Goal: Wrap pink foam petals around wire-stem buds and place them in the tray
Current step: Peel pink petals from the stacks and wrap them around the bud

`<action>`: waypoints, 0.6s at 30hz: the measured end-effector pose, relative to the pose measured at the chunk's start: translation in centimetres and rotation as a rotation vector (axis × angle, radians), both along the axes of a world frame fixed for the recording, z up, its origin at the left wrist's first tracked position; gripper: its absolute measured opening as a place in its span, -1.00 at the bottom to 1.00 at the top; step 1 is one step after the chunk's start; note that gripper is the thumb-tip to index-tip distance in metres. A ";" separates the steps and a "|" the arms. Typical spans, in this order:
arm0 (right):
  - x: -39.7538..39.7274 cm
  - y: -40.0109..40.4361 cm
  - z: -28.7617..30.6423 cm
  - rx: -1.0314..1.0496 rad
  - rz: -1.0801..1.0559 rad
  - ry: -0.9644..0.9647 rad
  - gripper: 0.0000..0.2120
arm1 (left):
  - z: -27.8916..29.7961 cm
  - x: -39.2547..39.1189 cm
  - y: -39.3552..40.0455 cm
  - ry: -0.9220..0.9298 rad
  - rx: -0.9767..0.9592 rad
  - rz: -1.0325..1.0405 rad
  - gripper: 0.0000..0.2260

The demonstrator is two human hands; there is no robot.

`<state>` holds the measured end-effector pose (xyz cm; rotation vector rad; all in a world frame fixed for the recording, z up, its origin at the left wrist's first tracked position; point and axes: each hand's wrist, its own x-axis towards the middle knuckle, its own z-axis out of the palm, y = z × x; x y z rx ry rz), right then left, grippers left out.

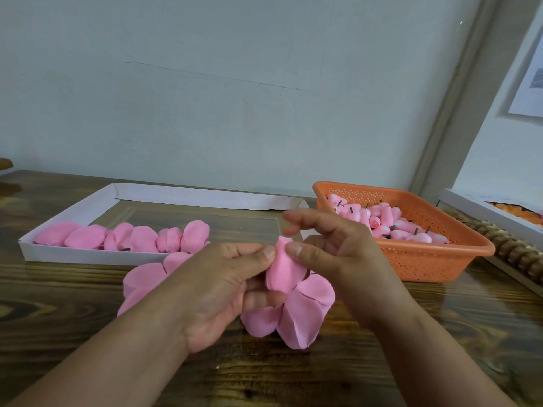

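Note:
Both hands meet above the middle of the wooden table. My left hand grips a pink foam petal piece that is curled around a bud; the bud itself is hidden. My right hand pinches the same curled petal at its top with thumb and forefinger. More petal lobes hang below the hands, and others spread out left behind my left wrist. The white cardboard tray at the left holds a row of wrapped pink buds. An orange basket at the right holds several bare buds with wire stems.
The table stands against a pale wall. At the far right lie a white box with orange pieces and a dark beaded strip. The tray's right half shows its bare bottom.

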<state>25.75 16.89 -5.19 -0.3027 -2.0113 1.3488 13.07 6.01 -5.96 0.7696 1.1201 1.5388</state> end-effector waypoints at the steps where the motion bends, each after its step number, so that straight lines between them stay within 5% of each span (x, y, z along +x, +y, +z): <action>1: 0.2 0.2 0.1 -0.004 0.040 -0.038 -0.77 | 0.0 0.0 0.0 0.002 -0.012 -0.019 -0.66; 11: 0.3 0.4 0.1 -0.067 0.180 -0.072 -0.93 | 0.3 0.2 -0.3 -0.007 -0.058 -0.077 -0.68; 18: 0.0 -0.2 0.2 -0.009 0.019 -0.012 -0.86 | -0.5 0.6 0.3 -0.060 -0.019 0.048 -0.77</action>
